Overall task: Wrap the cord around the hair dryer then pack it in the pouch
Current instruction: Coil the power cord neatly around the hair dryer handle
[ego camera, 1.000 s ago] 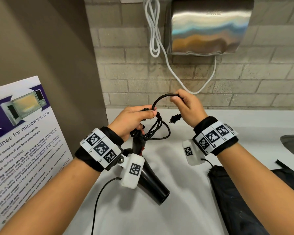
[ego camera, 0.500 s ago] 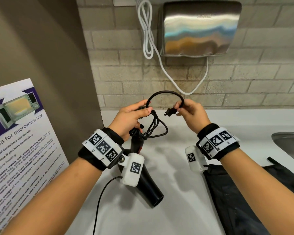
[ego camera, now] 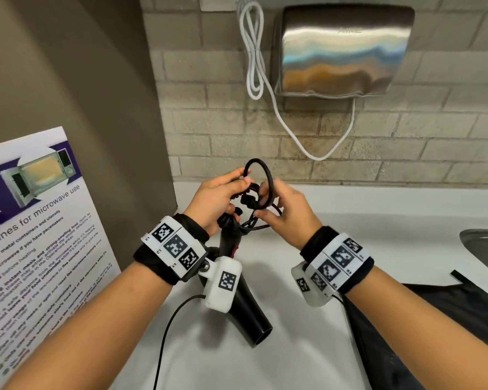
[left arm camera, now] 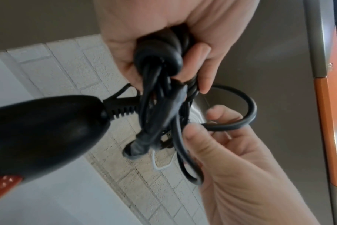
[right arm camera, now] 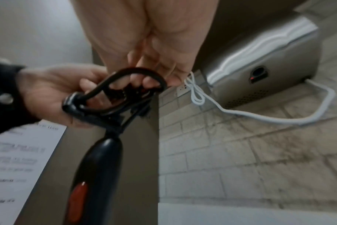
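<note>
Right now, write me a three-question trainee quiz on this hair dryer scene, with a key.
1. True or false: the hair dryer is already inside the pouch.
2. Which hand grips the bundled cord at the top of the dryer's handle? A) left hand B) right hand
3. Fill in: the right hand pinches a free ____ of cord.

Key
1. False: the dryer hangs above the counter, and the pouch lies flat beside it.
2. A
3. loop
</note>
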